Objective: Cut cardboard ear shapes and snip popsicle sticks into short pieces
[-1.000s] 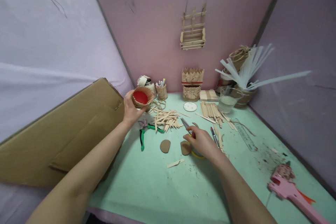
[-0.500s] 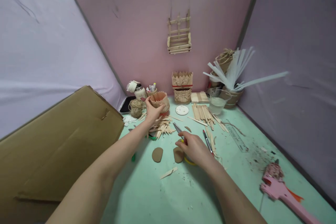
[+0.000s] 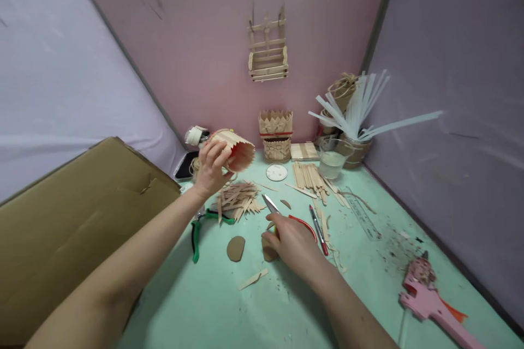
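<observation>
My left hand [image 3: 212,168] is wrapped round a cup made of craft sticks [image 3: 241,156] with a zigzag rim and red inside. The cup is raised and tilted, its mouth facing right. Below it lies a heap of cut stick pieces [image 3: 239,199]. My right hand [image 3: 291,240] is low over the table, its fingers closed at the scissors [image 3: 271,204]. The blades point away to the left, and my hand hides part of the red and yellow handles. Partly under my fingers is a brown cardboard piece [image 3: 268,252]; a similar cardboard piece [image 3: 236,248] lies to its left.
Green-handled pliers [image 3: 195,240] lie left, near a big cardboard sheet [image 3: 82,218]. Right of my hand are a pen [image 3: 318,230], a clear ruler [image 3: 362,215] and a pink glue gun [image 3: 429,297]. Whole craft sticks [image 3: 309,179] and a water cup [image 3: 332,158] stand farther back.
My left hand has lifted the stick cup off the table and tipped it to the right. The scissors have turned a little under my right hand. My view has shifted slightly to the right.
</observation>
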### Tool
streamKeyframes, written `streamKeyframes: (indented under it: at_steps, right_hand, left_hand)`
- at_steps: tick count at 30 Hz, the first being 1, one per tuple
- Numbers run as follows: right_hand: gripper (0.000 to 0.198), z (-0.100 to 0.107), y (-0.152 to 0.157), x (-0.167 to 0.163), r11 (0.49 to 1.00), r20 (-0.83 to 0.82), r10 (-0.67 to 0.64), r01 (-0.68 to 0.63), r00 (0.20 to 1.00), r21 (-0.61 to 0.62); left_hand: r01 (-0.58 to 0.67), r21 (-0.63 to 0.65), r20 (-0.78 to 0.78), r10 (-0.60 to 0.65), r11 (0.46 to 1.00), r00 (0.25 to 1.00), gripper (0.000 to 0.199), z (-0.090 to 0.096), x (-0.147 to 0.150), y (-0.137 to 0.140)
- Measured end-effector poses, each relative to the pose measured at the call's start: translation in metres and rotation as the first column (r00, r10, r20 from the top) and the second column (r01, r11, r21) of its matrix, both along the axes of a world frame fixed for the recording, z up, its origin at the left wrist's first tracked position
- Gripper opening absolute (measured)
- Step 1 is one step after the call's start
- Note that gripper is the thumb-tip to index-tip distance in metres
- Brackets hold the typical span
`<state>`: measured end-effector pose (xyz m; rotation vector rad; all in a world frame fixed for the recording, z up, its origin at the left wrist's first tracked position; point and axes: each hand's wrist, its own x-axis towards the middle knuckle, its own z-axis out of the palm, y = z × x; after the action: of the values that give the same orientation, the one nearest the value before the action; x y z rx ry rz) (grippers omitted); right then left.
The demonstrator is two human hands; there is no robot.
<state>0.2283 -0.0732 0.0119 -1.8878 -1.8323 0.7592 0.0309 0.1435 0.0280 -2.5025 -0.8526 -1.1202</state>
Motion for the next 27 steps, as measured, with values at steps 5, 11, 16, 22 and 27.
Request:
streamKeyframes:
  at_steps: [5, 11, 16, 22, 27]
  right_hand:
    - [0.036, 0.003, -0.003, -0.003, 1.000, -0.010, 0.024, -0.024, 1.000, -0.010]
    - [0.034, 0.001, -0.002, -0.004, 1.000, -0.008, 0.030, -0.030, 1.000, -0.008]
    - [0.033, -0.001, -0.001, -0.003, 0.999, -0.015, 0.033, -0.033, 0.999, -0.002]
    - [0.032, 0.000, -0.001, -0.003, 0.999, 0.000, 0.040, -0.040, 0.999, -0.006]
    - [0.033, 0.001, -0.003, -0.005, 0.998, 0.024, 0.067, -0.066, 0.997, -0.009]
  left_hand:
    - [-0.006, -0.048, -0.304, -0.009, 0.999, 0.953, 0.036, 0.006, -0.060, 0.009]
    - [-0.030, -0.015, -0.380, 0.022, 0.999, 0.925, 0.036, 0.012, -0.070, 0.016]
    - [-0.004, -0.048, -0.504, -0.021, 0.999, 0.863, 0.039, 0.018, -0.079, 0.030]
    - [-0.052, 0.088, -0.376, 0.081, 0.995, 0.923, 0.036, 0.025, -0.081, 0.031]
    - [-0.165, 0.027, -0.137, 0.168, 0.986, 0.976, 0.061, 0.029, -0.061, 0.009]
